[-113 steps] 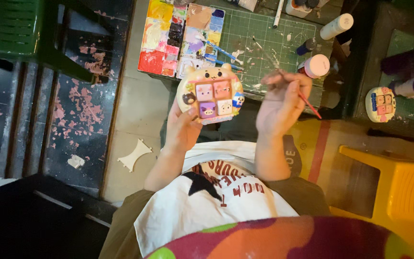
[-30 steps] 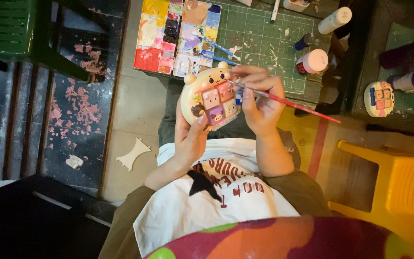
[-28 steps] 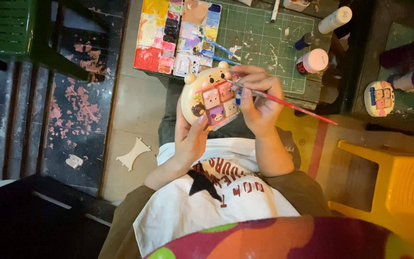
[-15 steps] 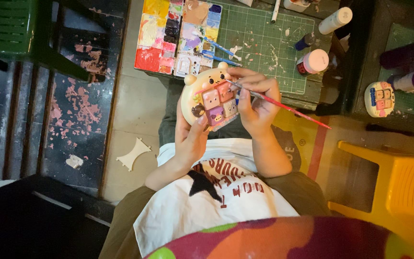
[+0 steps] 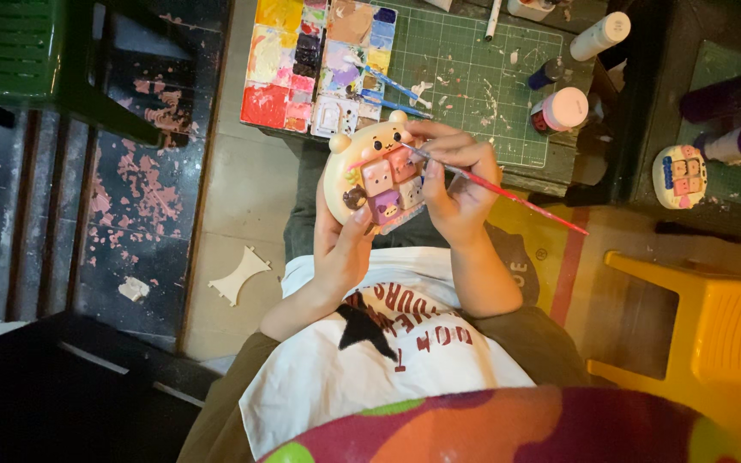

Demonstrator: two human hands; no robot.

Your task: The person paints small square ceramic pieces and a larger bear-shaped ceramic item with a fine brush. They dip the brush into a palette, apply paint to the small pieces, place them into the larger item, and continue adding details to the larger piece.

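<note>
My left hand (image 5: 342, 249) holds a cream bear-shaped plaster figure (image 5: 374, 174) with small painted squares on its front, tilted toward me. In my right hand (image 5: 459, 184) is a thin red-handled paintbrush (image 5: 508, 194), pinched near the tip; its tip touches the figure's upper middle, near the pink square. The handle points out to the right. Both hands are raised over my lap, just in front of the table edge.
A paint palette (image 5: 302, 60) with many colours lies on a green cutting mat (image 5: 473, 77), with blue brushes (image 5: 392, 90) and paint bottles (image 5: 563, 109) beside it. A second painted figure (image 5: 679, 176) sits at the right. A yellow stool (image 5: 705, 321) stands at right, and a green crate (image 5: 10, 43) at top left.
The figure has stayed in my left hand. My right hand moved from the right of the figure onto its front, bringing the brush tip against it; in the last second only small brush shifts.
</note>
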